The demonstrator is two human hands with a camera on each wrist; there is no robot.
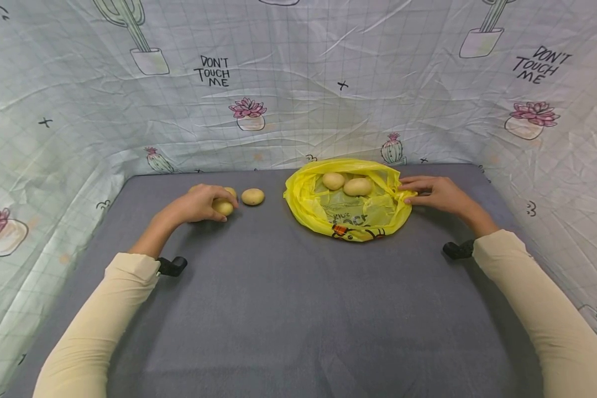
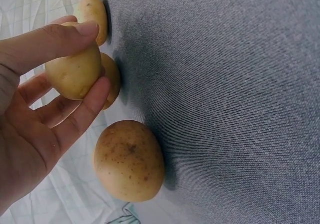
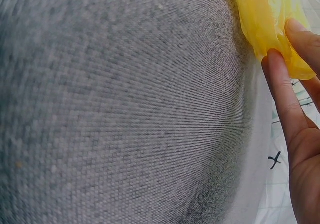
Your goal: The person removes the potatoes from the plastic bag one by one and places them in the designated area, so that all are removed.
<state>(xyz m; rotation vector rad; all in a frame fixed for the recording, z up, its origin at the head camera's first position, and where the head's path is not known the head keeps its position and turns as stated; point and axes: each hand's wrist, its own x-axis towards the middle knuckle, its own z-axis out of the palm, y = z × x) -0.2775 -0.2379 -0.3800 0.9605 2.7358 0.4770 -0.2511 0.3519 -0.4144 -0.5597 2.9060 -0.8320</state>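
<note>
My left hand (image 1: 196, 204) grips a small yellow potato (image 2: 75, 76) between thumb and fingers, close over the grey table. Just behind it is another potato (image 2: 111, 81), partly covered by the held one. A speckled potato (image 2: 130, 161) lies nearer the wrist camera, mostly hidden by the hand in the head view. One more potato (image 1: 252, 197) rests to the right of the fingers. A yellow plastic bag (image 1: 298, 202) stands with its mouth spread wide, potatoes (image 1: 358, 187) inside. My right hand (image 1: 438, 194) pinches the bag's gathered right edge between thumb and fingers.
The grey tabletop (image 1: 298, 309) stretches from the bag toward me. A pale cloth (image 1: 298, 83) printed with cactus drawings hangs behind the table and along both sides. Black wrist mounts (image 1: 173, 266) show at both sleeves.
</note>
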